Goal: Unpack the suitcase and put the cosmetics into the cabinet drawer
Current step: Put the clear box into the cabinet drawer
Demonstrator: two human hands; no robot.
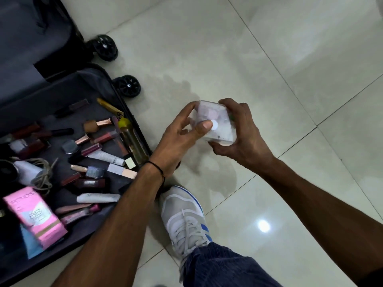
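You've got the clear plastic box (215, 123) held up between both hands, out over the floor tiles (269, 59). It isn't resting on anything. My guess is you're holding it two-handed because it's slick and boxy, and a one-handed grab could slip or pop the lid.

Your left hand (182, 137) is pinching it. The thumb is pressed on the near face right by the round white sticker (214, 126) and the index finger is hooked over the far top corner. The other fingers sit loose and half curled, and I can't tell if they touch the box. Your right hand (242, 133) is wrapped round the opposite side, fingers curled tight over the edge and the thumb tucked under the bottom corner. So both hands are closed on the box, neither one is free.

What's inside looks pinkish, but it's too blurry to call.

The open suitcase (41, 96) is off to the outside of your left forearm, with the rest of the cosmetics scattered in it, like the pink carton (35, 216) and the yellow-capped bottle (132, 139). The cabinet drawer isn't in shot, so this looks like one item out and lots left.
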